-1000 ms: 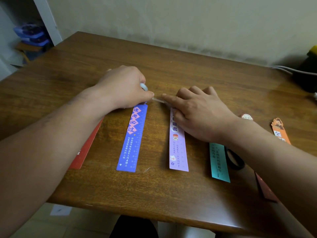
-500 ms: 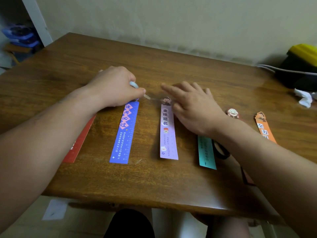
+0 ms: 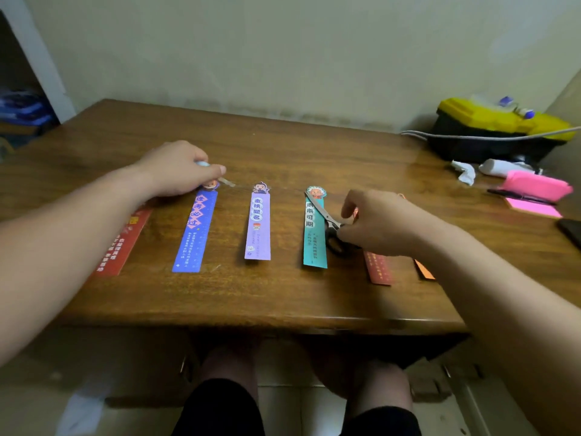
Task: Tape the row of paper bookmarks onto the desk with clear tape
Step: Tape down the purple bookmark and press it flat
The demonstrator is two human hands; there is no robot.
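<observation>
Your left hand (image 3: 179, 168) is curled round a pale roll of tape (image 3: 202, 163) at the top of the blue bookmark (image 3: 196, 231). It hides part of the cartoon head there. A short strip of tape (image 3: 227, 181) sticks out past your thumb toward the lilac bookmark (image 3: 258, 225).

Your right hand (image 3: 377, 221) has its fingers bent down onto the dark handles of the scissors (image 3: 328, 223). The blades lie slantwise across the teal bookmark (image 3: 314, 243).

The bookmarks lie in a row on the wooden surface (image 3: 283, 294), each apart from the next. A red bookmark (image 3: 122, 243) is partly under your left forearm. A dark red bookmark (image 3: 377, 267) and an orange bookmark (image 3: 424, 272) show just below your right wrist.

At the far right stand a yellow and black toolbox (image 3: 496, 130), a crumpled tissue (image 3: 465, 172) and pink sticky notes (image 3: 534, 188).
</observation>
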